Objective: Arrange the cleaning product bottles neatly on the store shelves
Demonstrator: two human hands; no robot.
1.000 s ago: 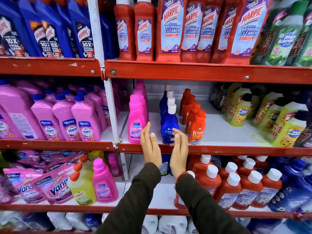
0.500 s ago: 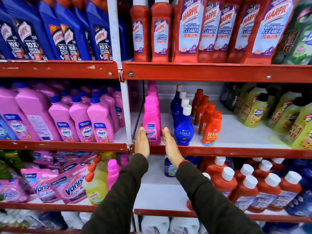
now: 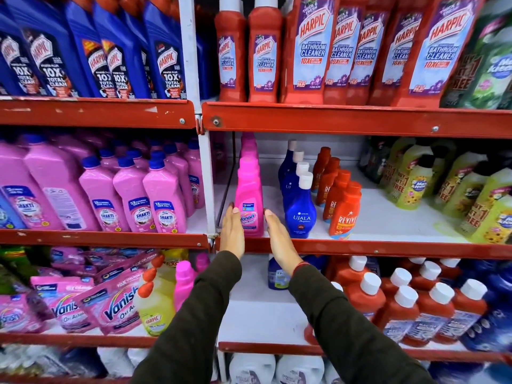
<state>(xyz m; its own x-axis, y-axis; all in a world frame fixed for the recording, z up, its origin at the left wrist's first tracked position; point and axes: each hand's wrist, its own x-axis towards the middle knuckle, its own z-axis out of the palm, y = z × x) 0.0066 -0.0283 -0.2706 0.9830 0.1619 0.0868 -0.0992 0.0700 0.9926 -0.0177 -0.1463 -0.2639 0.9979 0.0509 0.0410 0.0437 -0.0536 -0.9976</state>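
Middle shelf (image 3: 360,246), left to right. Pink Shakti bottles (image 3: 163,200) in the left bay stand in tidy rows; looks done. Right bay: left hand (image 3: 232,231) and right hand (image 3: 277,236) flank the front pink Vanish bottle (image 3: 249,200) at the shelf's front edge. Fingers of both are straight and released, palms facing in, touching or just beside its sides; no grasp. Vanish file appears to be squaring up. Blue Ujala bottles (image 3: 300,209) and orange Revive bottles (image 3: 343,209) sit in straight files. Green bottles (image 3: 410,187) far right stand looser; likely left to do.
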